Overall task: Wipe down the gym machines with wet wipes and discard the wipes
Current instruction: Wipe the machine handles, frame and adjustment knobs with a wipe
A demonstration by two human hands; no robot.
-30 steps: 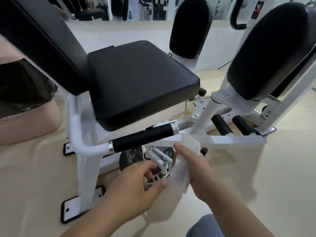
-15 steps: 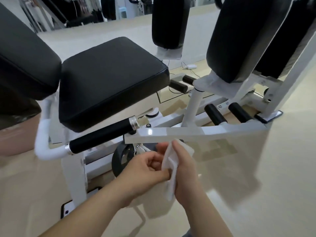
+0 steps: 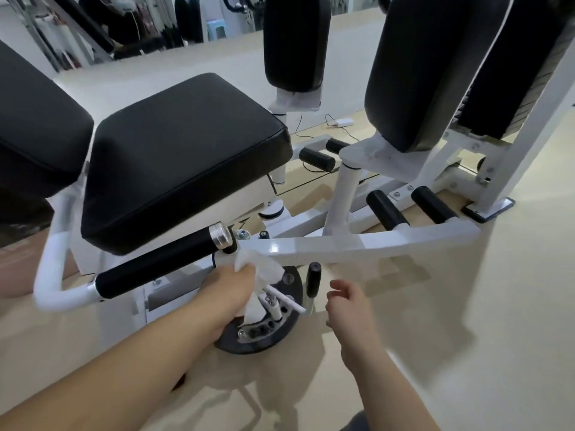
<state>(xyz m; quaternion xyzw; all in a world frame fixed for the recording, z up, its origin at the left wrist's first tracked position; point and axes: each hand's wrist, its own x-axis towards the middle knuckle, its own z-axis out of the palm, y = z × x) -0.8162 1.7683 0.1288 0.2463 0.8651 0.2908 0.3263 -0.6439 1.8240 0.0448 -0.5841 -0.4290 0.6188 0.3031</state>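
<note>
Gym floor (image 3: 466, 337), beige | left hand (image 3: 231, 279) clutches wet wipe (image 3: 264, 265) against near end of white frame bar (image 3: 342, 244) | right hand (image 3: 348, 303) relaxed, empty | advice: press wipe flat, stroke along bar (underside too)

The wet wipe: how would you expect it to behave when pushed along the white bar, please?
Probably floppy: the wet wipe bunches in the left hand and its tail droops. Pushed along the white bar, it would likely crumple rather than slide flat.
</note>
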